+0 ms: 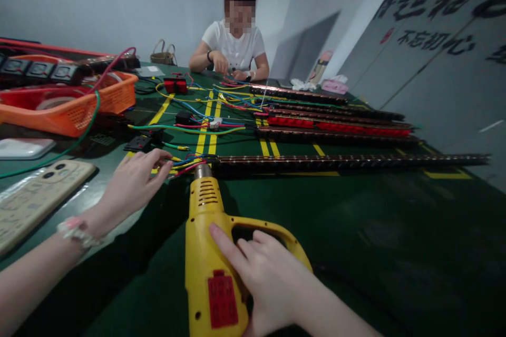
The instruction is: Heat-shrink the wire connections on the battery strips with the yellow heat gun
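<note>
Your right hand (272, 279) wraps its fingers around the heat gun (201, 255), apparently to aim its nozzle (203, 170) at the wires (190, 161) beyond. Left of the heat gun, your left hand (134, 180) curls narrowly; its grip is indeterminable.

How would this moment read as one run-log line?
left hand: at wires | right hand: gripping yellow heat gun | nozzle: near long dark strip | person: across table

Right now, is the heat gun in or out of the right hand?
In: the right hand grips the heat gun, nozzle near the coloured wires.
</note>
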The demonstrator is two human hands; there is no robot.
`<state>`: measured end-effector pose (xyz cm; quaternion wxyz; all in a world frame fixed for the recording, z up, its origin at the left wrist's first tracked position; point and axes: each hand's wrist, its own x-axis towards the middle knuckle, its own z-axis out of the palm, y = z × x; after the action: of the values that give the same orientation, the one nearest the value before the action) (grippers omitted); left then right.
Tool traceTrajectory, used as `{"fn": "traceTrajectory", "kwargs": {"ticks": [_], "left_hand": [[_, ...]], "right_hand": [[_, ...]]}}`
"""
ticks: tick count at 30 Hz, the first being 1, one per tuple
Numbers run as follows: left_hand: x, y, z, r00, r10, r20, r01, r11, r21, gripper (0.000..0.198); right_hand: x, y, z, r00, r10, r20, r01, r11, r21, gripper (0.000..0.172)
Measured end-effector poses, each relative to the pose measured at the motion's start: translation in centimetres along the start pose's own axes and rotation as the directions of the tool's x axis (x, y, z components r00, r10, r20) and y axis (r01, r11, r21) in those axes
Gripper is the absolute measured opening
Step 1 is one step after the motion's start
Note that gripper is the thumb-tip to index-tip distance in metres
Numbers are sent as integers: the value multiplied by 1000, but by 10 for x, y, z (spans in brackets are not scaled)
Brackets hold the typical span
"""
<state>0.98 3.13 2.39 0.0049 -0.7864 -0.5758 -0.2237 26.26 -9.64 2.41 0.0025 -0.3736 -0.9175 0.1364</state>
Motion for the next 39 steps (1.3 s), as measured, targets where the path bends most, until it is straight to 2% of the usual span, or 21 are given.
{"fn": "traceTrajectory", "kwargs": {"ticks": [1,2,3,5,6,8,11,13,15,18,21,25,32,37,39], "left_hand": [[8,8,-3,999,46,19,-49,986,158,30],[18,18,-5,997,71,30,-76,967,243,31],[28,31,-6,996,92,20,-95,963,254,32],[53,66,0,976,218,6,-217,969,114,36],[66,86,6,948,315,49,-316,949,13,35],[89,129,26,874,469,130,-458,882,-110,35],[111,179,65,790,531,306,-533,842,-84,43],[117,198,88,731,545,411,-568,820,-76,49],[117,204,104,738,546,396,-564,822,-82,52],[113,202,112,746,593,303,-593,799,-106,50],[105,199,111,722,646,248,-641,759,-110,48],[92,202,107,698,677,234,-677,730,-93,46],[74,199,98,676,698,236,-710,703,-49,47],[64,197,94,648,729,221,-738,672,-55,48],[61,197,94,652,726,218,-736,675,-50,48]], "right_hand": [[0,0,0,1000,2,-15,-2,1000,18,126],[0,0,0,1000,7,-26,-6,999,33,127],[0,0,0,999,15,-34,-13,999,46,128],[0,-1,0,999,22,-50,-19,999,45,129],[0,-1,0,998,22,-60,-20,999,36,130],[-1,-3,-1,997,25,-74,-24,1000,14,131],[-4,-5,-1,997,32,-73,-33,999,-8,130],[-6,-7,1,998,21,-63,-23,1000,-21,129],[-7,-9,5,999,1,-52,-3,999,-37,130],[-8,-12,12,998,-33,-50,30,997,-68,128],[-10,-16,15,995,-59,-86,49,992,-116,120],[-12,-21,15,990,-83,-111,66,986,-152,106],[-12,-23,16,992,-78,-104,67,992,-109,116],[-16,-24,11,991,-94,-93,87,993,-83,112],[-16,-25,11,990,-101,-96,92,992,-92,109]]}}
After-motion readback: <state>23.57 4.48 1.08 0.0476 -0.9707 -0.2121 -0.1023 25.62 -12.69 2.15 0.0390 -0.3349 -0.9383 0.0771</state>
